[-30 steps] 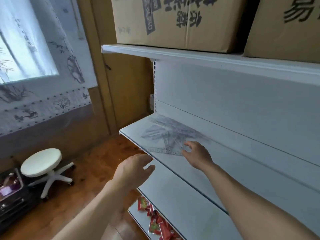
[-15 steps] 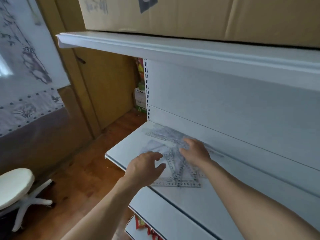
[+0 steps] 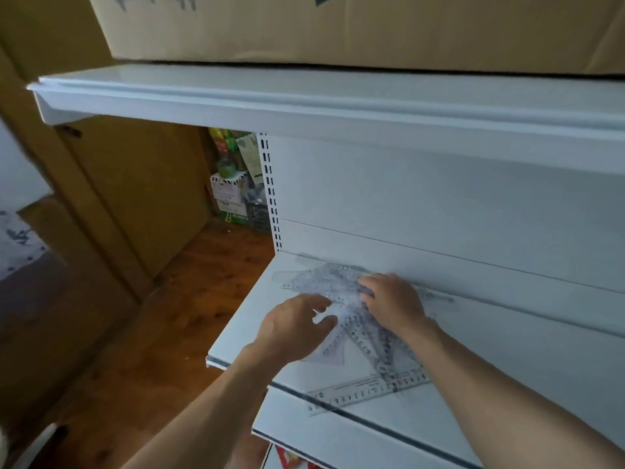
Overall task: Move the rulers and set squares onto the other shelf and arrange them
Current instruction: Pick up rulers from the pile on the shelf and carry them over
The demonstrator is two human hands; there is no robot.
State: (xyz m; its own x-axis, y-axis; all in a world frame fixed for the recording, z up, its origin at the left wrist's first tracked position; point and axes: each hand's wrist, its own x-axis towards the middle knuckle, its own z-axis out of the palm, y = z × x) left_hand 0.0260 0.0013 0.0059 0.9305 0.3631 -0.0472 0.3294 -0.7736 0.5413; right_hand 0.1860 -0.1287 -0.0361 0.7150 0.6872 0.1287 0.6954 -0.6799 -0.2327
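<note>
Hands on stock. Right hand [image 3: 394,304]: fingers straight and together, pressed flat on the heap of clear rulers and set squares [image 3: 324,282], probably pinning it so the slick pieces do not slide. Left hand [image 3: 296,330]: fingers loosely spread, gripping nothing, tips over the heap, apparently ready to gather it. The heap lies fanned on the white shelf [image 3: 236,336], toward its back wall. One long ruler [image 3: 368,389] overhangs the shelf's front edge, so it could slip. Cardboard box [image 3: 338,25] sits above the shelf. Transfer apparently not yet begun.
</note>
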